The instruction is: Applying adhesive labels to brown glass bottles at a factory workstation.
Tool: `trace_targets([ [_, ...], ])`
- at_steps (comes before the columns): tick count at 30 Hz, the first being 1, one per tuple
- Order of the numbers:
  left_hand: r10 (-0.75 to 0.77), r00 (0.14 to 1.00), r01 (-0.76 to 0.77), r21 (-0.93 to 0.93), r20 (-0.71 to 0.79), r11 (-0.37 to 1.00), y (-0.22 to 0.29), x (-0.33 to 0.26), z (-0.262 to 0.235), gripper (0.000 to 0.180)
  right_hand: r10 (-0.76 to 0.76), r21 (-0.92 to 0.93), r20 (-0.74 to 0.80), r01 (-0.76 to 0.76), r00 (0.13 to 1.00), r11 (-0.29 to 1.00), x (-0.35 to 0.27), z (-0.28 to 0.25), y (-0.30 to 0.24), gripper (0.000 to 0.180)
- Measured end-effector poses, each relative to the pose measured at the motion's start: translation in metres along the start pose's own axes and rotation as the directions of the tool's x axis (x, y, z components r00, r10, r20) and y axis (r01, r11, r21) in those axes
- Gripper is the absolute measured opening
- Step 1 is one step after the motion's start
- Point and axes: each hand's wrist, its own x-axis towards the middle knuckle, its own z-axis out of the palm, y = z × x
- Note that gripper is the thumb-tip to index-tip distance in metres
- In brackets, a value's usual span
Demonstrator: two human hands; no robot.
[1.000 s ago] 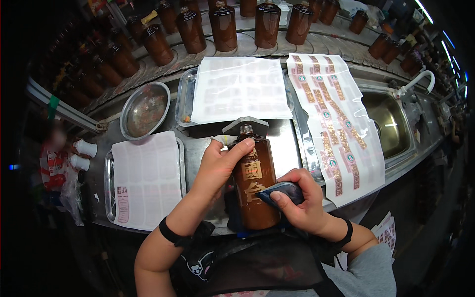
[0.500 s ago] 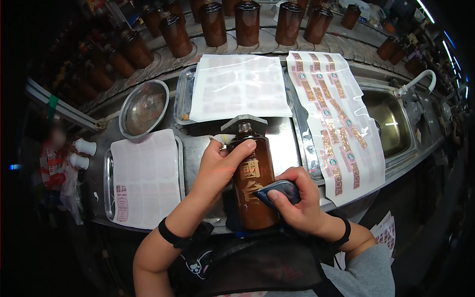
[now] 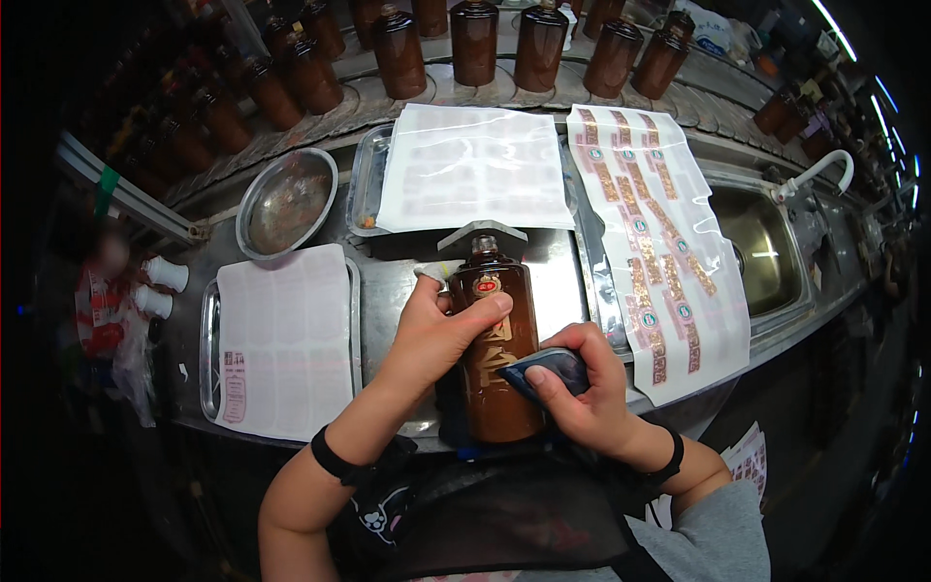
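My left hand (image 3: 438, 335) is wrapped round the shoulder of a brown glazed ceramic bottle (image 3: 497, 364), fingers closed on it, thumb laid across the front near the small red seal. The bottle lies tilted toward me on the steel counter (image 3: 393, 291), front centre, neck pointing away. My right hand (image 3: 580, 396) presses a dark blue-grey pad (image 3: 545, 371) against the bottle's right side, fingers curled tight on the pad. Gold label characters show on the bottle face between my hands.

Around it: a white backing sheet (image 3: 286, 339) sits on a flat metal tray (image 3: 208, 354) left of the bottle, with a few red labels at its lower left corner. Behind the bottle, another metal tray (image 3: 365, 184) carries a glossy white sheet (image 3: 473, 167). To the right, a long clear sheet of red-and-gold stickers (image 3: 659, 242) drapes over the counter edge, partly covering the sink (image 3: 766, 238) with its white tap (image 3: 815, 173). A round steel bowl (image 3: 287, 202) is back left. A row of matching brown bottles (image 3: 475, 39) stands along a curved roller conveyor at the back. Two white caps (image 3: 160, 286) lie far left, near a blurred packet.

Black wristbands on both wrists; my dark apron (image 3: 485, 524) hides the counter's near edge.
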Motion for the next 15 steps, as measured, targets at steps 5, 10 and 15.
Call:
trace_targets([
  [5,-0.009,1.0,0.009,-0.013,-0.008,1.0,-0.002,-0.003,0.004,0.059,0.001,-0.022,-0.007,-0.002,1.0,1.0,-0.003,-0.001,0.001,0.026],
  [10,-0.134,0.991,0.135,-0.162,0.014,0.978,0.008,-0.008,-0.003,0.058,-0.035,-0.061,-0.011,0.035,0.999,0.998,0.003,-0.007,-0.007,0.025],
  [15,-0.007,1.0,0.005,-0.149,-0.009,0.989,-0.008,-0.008,-0.006,0.061,-0.094,-0.098,-0.024,0.091,0.995,0.991,0.024,-0.007,-0.022,0.022],
])
